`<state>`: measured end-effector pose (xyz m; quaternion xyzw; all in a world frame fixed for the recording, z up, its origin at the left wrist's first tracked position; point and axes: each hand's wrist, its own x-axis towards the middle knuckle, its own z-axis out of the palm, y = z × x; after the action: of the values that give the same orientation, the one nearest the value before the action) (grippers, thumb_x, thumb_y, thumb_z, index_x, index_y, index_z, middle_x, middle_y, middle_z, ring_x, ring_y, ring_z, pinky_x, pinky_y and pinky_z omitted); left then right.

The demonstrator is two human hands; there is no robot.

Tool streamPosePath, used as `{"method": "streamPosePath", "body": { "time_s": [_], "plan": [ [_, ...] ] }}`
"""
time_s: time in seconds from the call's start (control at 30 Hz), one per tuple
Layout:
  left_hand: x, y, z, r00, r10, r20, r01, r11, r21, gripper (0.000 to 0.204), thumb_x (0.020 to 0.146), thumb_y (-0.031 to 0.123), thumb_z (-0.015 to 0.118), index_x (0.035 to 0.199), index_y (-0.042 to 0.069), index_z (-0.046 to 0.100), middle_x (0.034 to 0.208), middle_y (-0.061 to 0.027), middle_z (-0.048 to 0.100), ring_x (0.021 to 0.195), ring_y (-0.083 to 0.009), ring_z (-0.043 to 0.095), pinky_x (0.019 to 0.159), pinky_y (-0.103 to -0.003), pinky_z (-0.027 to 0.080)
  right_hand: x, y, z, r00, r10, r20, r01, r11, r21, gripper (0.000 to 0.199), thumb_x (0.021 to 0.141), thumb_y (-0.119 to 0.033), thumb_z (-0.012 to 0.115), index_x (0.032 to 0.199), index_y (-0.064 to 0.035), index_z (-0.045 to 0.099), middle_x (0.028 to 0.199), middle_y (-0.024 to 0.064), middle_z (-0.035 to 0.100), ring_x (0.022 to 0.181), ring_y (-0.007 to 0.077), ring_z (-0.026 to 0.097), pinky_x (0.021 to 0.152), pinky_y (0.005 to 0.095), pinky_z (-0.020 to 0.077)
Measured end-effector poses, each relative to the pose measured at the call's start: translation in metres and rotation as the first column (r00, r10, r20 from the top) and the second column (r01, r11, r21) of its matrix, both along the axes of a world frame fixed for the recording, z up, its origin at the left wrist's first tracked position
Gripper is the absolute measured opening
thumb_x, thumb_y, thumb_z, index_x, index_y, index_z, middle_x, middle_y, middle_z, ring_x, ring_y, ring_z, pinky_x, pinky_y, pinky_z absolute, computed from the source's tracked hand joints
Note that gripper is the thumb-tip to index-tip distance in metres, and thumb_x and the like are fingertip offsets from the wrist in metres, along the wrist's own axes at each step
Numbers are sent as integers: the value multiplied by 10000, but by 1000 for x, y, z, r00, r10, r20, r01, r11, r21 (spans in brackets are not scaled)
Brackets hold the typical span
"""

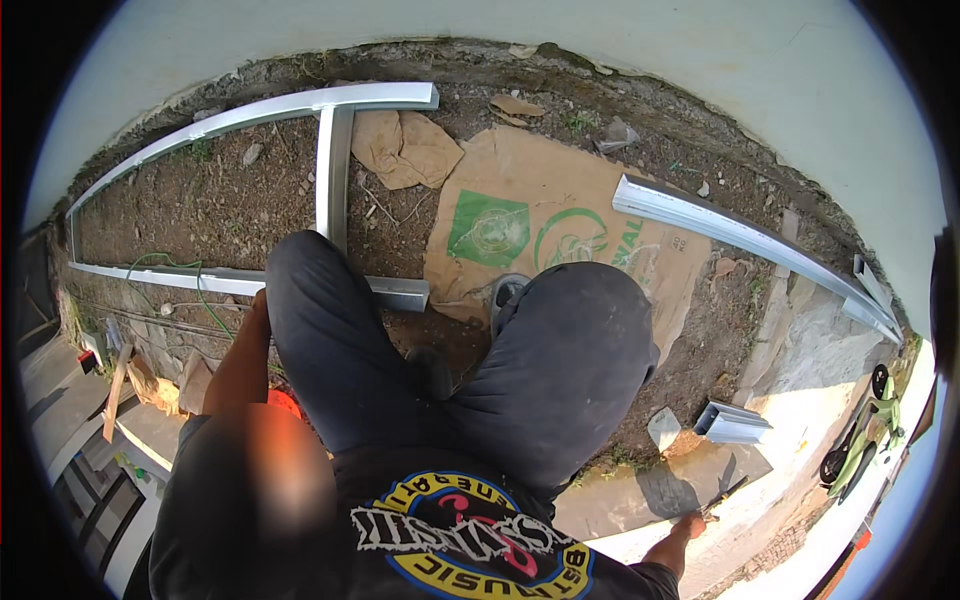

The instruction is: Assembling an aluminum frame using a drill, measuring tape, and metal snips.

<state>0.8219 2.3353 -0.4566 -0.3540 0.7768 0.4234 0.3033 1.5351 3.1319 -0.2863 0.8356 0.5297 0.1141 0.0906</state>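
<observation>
**Crouched Over an Aluminium Frame on Rough Ground**

Squatting on bare ground [230, 200] beside a white wall [620, 40], knees wide above the near rail of an aluminium frame [330, 160] lying flat between wall and kerb.

Left hand [262, 300] lowered to that near rail and half hidden behind the knee; spread or clenched, impossible to tell. Right hand [688, 522] stretched back to the kerb edge at lower right, closed on what looks like a slim dark tool [725, 495].

Biggest risk, as judged from here: shifting weight onto the frame and bending or racking it out of square on the stony, uneven soil. Next, stepping back onto the loose aluminium rail [740, 235] along the wall side at right, denting it or cutting an ankle on its cut end. Then snagging the green wire [195, 275] looped beside the left hand. Last, losing the tool from so long a backward reach.

Underfoot: dry earth strewn with stones. Flattened paper sack [540, 220] spread mid-ground, crumpled brown paper [405, 145] nearer the wall. Concrete kerb [660, 490] at the lower edge, short channel offcut [733, 422] on it. Green scooter [860, 440] parked beyond, far right.
</observation>
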Motion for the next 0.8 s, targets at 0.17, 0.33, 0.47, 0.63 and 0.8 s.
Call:
{"method": "streamPosePath", "body": {
  "time_s": [0.17,0.33,0.47,0.63,0.8],
  "plan": [
    [6,1,-2,1000,28,2,-28,999,19,574,850,485,763,1024,-57,688,891,-171,719,806,-282,687,707,-428,533,-49,-11,26,987,152,51,-145,982,-124,496,852,-353,590,890,135,674,913,290,713,840,425,706,722,483,559],
    [8,-3,-3,998,58,-3,-58,997,48,567,850,481,766,1023,-55,692,893,-166,720,806,-274,686,707,-425,532,-64,18,57,847,488,212,-476,873,-106,365,776,-249,636,722,112,648,740,278,691,665,434,684,645,517,544],
    [14,-8,-2,994,105,-23,-103,992,75,562,850,477,768,1022,-53,695,895,-162,721,806,-269,685,707,-422,531,-119,39,88,716,664,213,-674,738,-36,355,751,-228,627,578,81,598,625,249,651,530,391,627,582,520,508],
    [16,-9,-2,987,152,-50,-146,984,104,556,850,473,771,1022,-51,698,897,-156,722,806,-262,684,706,-418,530,-283,31,107,832,451,-322,-512,849,-134,220,731,-16,571,798,164,678,601,200,610,427,237,563,354,350,502],
    [19,-12,-5,979,191,-69,-182,975,127,550,850,469,774,1021,-49,702,899,-151,723,806,-254,682,706,-415,529,-415,-34,64,394,457,-797,-729,684,32,139,887,-35,623,865,83,693,732,85,639,617,128,572,564,278,551]
  ]
}}
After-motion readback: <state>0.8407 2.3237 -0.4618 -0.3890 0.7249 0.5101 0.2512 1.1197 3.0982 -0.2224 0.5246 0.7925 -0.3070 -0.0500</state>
